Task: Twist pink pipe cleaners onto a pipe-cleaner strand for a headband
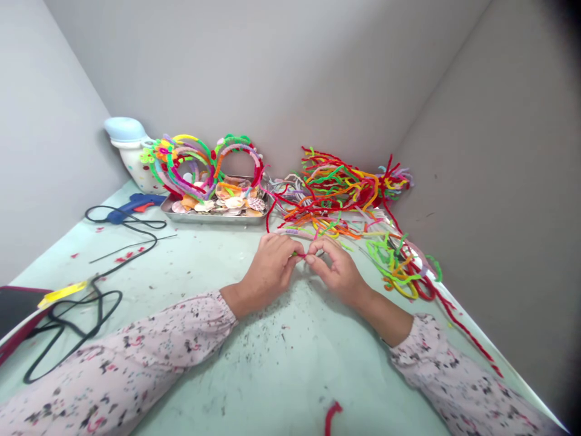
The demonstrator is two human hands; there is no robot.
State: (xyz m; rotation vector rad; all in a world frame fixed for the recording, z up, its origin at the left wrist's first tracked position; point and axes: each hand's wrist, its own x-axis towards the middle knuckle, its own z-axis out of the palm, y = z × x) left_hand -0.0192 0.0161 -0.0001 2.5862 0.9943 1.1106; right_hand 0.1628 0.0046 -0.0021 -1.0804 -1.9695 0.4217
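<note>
My left hand (267, 270) and my right hand (334, 272) meet near the middle of the table, fingertips almost touching. Between them they pinch a short piece of red and green pipe cleaner (299, 256), mostly hidden by the fingers. Just beyond my hands lies a large tangled heap of multicoloured pipe cleaners (333, 189). A second tangle of green, orange and red pipe cleaners (394, 272) sits close to my right hand. My floral sleeves run in from both lower corners.
A metal tray of seashells (213, 218) and fuzzy pipe-cleaner hoops (238, 148) stand at the back, beside a white container with a pale blue top (129, 142). A blue glue gun (136, 206) and its black cable (97, 297) lie left. A red pipe-cleaner scrap (333, 418) lies near the front.
</note>
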